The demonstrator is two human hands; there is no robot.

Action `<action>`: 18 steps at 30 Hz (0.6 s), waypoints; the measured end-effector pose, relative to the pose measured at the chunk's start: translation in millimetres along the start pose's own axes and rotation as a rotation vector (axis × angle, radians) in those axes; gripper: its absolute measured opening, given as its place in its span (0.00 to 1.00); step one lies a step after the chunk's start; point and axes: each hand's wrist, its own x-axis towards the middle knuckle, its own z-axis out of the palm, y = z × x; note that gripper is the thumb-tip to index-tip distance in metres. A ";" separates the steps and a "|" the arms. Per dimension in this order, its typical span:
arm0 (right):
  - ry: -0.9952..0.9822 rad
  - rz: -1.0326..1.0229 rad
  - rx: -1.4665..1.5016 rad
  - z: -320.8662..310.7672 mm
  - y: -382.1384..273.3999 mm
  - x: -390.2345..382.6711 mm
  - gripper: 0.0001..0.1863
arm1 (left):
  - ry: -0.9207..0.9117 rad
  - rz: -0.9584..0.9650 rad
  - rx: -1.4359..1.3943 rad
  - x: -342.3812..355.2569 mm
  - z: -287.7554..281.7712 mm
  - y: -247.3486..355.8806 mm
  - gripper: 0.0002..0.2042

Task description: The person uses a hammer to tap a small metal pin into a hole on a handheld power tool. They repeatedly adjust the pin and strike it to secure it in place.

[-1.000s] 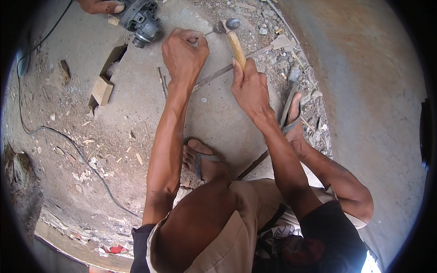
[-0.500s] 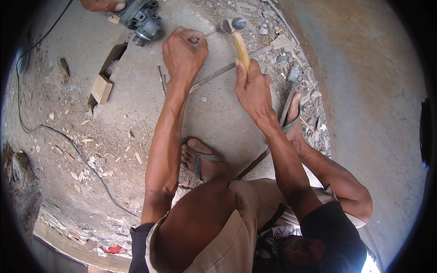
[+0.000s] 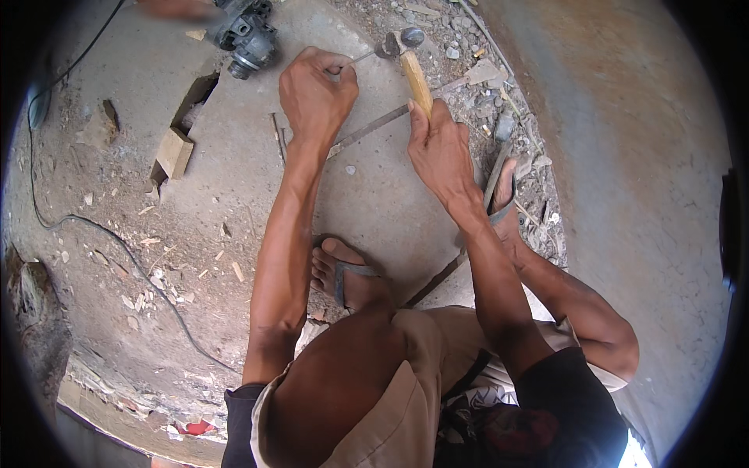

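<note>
The hammer (image 3: 413,66) had risen slightly since the earlier frame, its head just right of the nail (image 3: 360,56). The right hand (image 3: 441,148) gripped the wooden handle; the left hand (image 3: 316,90) pinched the nail against the concrete floor (image 3: 374,195).

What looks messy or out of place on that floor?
Wood chips and rubble litter the concrete around the hammer. A power tool lies at the top edge, its cable snaking loose across the floor.
</note>
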 end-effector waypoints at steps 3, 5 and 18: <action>-0.017 0.043 0.073 -17.5 -13.8 4.3 0.18 | 0.020 0.045 0.026 0.5 -0.2 -4.1 0.03; 0.026 0.074 0.183 -27.5 -28.8 3.7 0.18 | 0.020 0.062 0.058 -1.0 -1.6 -5.2 0.03; 0.019 0.015 0.155 -21.8 -25.4 5.3 0.17 | 0.026 0.016 0.037 -1.9 -1.3 -1.0 0.02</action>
